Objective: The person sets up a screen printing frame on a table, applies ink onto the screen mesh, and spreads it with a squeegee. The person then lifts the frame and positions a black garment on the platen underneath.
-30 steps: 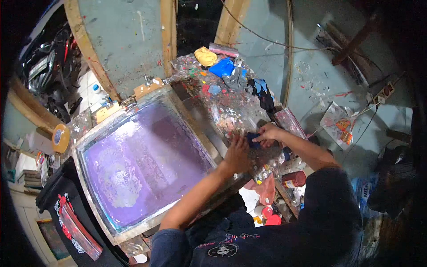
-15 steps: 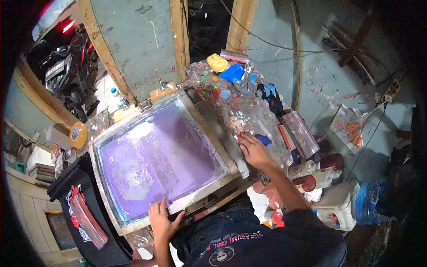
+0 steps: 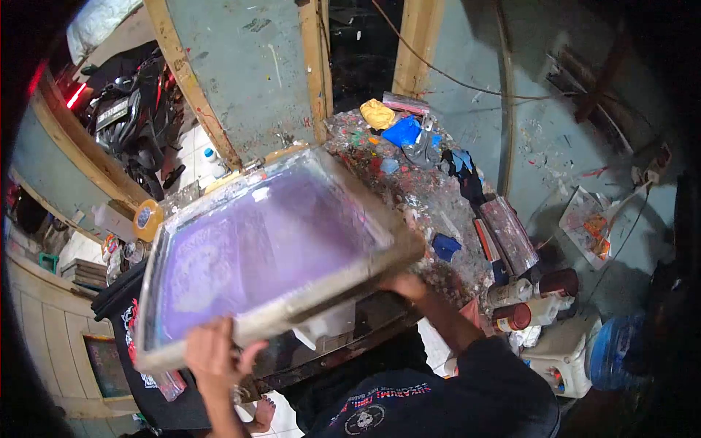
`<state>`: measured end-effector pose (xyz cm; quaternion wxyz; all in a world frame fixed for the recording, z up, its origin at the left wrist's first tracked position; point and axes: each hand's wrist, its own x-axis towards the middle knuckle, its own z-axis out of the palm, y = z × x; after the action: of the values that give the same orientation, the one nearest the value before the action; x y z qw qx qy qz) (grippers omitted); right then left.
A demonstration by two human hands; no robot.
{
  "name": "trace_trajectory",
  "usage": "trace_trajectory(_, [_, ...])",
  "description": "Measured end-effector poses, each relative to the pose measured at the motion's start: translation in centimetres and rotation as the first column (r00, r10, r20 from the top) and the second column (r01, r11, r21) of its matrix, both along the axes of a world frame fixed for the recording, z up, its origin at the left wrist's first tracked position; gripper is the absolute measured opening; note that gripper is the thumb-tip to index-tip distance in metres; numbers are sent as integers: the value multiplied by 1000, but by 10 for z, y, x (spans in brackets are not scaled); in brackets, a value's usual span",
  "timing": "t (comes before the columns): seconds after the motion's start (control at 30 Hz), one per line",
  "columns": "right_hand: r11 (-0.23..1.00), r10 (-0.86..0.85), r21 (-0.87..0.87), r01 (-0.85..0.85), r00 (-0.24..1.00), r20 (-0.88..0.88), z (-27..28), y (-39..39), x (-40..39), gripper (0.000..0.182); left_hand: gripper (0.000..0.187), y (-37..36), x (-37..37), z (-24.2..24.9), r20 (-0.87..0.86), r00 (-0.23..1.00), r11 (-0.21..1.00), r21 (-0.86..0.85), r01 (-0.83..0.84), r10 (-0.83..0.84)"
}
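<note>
A framed screen with a purple mesh (image 3: 270,233) is tilted, its near edge raised off the table. My left hand (image 3: 212,358) grips the near left part of the frame, thumb apart from the fingers. At the near right corner, my right hand (image 3: 403,285) is mostly hidden behind the frame; its fingers do not show. Beneath the raised edge a white sheet or object (image 3: 325,327) shows. Black cloth with a print (image 3: 164,405) lies at the left, partly under the frame.
The paint-stained table (image 3: 431,197) holds a yellow cloth (image 3: 377,114), blue pieces (image 3: 401,132) and a dark blue scrap (image 3: 445,247). Red-lidded containers (image 3: 511,317) and a large jug (image 3: 562,354) stand right. A tape roll (image 3: 148,219) and a motorcycle (image 3: 124,109) are left.
The near edge of the frame has risen off the table. My right hand has moved from the tabletop to the frame's right corner. My left hand has taken hold of the frame.
</note>
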<state>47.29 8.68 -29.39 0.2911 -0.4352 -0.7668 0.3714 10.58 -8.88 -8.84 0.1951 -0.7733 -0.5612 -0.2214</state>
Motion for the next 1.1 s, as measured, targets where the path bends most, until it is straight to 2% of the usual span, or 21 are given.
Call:
trace_trajectory(0.1, [913, -6, 388, -127, 946, 324, 6, -13, -88, 68, 67, 43, -20, 73, -54, 988, 977, 163, -135, 145])
trace_trajectory(0.13, [874, -3, 456, -165, 938, 346, 1, -21, -113, 69, 56, 60, -16, 97, 47, 984, 968, 177, -179, 173])
trace_trajectory(0.2, [867, 146, 419, -269, 942, 303, -8, -36, -143, 70, 42, 104, -25, 116, 90, 991, 914, 385, -124, 97])
trace_trajectory(0.23, [860, 210, 404, -313, 937, 281, -10, -39, -151, 71, 40, 116, -27, 129, 95, 981, 913, 362, -190, 166])
trace_trajectory(0.27, [881, 266, 316, -353, 920, 286, -6, -37, -152, 72, 41, 131, -32, 137, 56, 989, 876, 458, -150, 140])
trace_trajectory(0.33, [897, 372, 132, -423, 881, 292, 8, -20, -145, 76, 38, 148, -39, 147, 55, 991, 868, 477, -136, 125])
trace_trajectory(0.43, [923, -17, 360, -135, 922, 388, -1, 18, -142, 73, 39, 164, -47, 156, -8, 985, 841, 523, -140, 169])
trace_trajectory(0.47, [916, 11, 361, -175, 911, 412, -11, 17, -147, 73, 39, 171, -51, 158, -20, 987, 834, 538, -124, 159])
trace_trajectory(0.53, [891, 89, 361, -274, 887, 453, -25, 4, -171, 72, 39, 183, -64, 165, -52, 985, 818, 566, -106, 164])
trace_trajectory(0.6, [855, 279, 321, -408, 883, 378, -26, -31, -184, 71, 39, 198, -75, 172, -55, 993, 801, 597, -55, 109])
trace_trajectory(0.63, [820, 379, 311, -481, 863, 335, -20, -49, -192, 70, 38, 201, -73, 174, -71, 981, 803, 586, -106, 182])
trace_trajectory(0.67, [815, 479, 208, -541, 831, 284, -14, -54, -194, 70, 37, 203, -69, 178, 19, 979, 844, 503, -184, 202])
trace_trajectory(0.7, [773, 593, 111, -625, 773, 226, -8, -51, -190, 70, 48, 209, -72, 178, 84, 961, 849, 453, -271, 262])
trace_trajectory(0.77, [752, 600, 146, -642, 760, 249, 8, -34, -192, 69, 62, 213, -70, 187, 93, 985, 828, 534, -173, 146])
trace_trajectory(0.8, [788, 470, 279, -548, 830, 301, 14, -26, -192, 68, 63, 217, -74, 189, 170, 985, 851, 515, -101, 14])
trace_trajectory(0.87, [902, 229, 261, -344, 893, 387, 18, -23, -197, 71, 66, 232, -84, 184, 91, 990, 771, 620, -143, 111])
trace_trajectory(0.97, [672, 600, 224, -706, 696, 394, 30, -52, -205, 62, 73, 261, -90, 187, 123, 981, 752, 629, -196, 153])
trace_trajectory(1.0, [592, 727, -109, -799, 470, 500, 61, -53, -228, 59, 76, 267, -91, 188, 148, 978, 765, 609, -209, 149])
trace_trajectory(1.03, [474, 830, -440, -763, 221, 511, 105, -53, -262, 56, 72, 269, -93, 190, 137, 979, 762, 615, -203, 151])
trace_trajectory(1.07, [396, 885, -528, -751, 159, 438, 128, -45, -291, 53, 68, 268, -95, 194, 123, 981, 758, 622, -196, 152])
trace_trajectory(1.1, [435, 888, -362, -825, 325, 325, 134, -28, -321, 49, 64, 270, -99, 197, 107, 982, 752, 631, -189, 157])
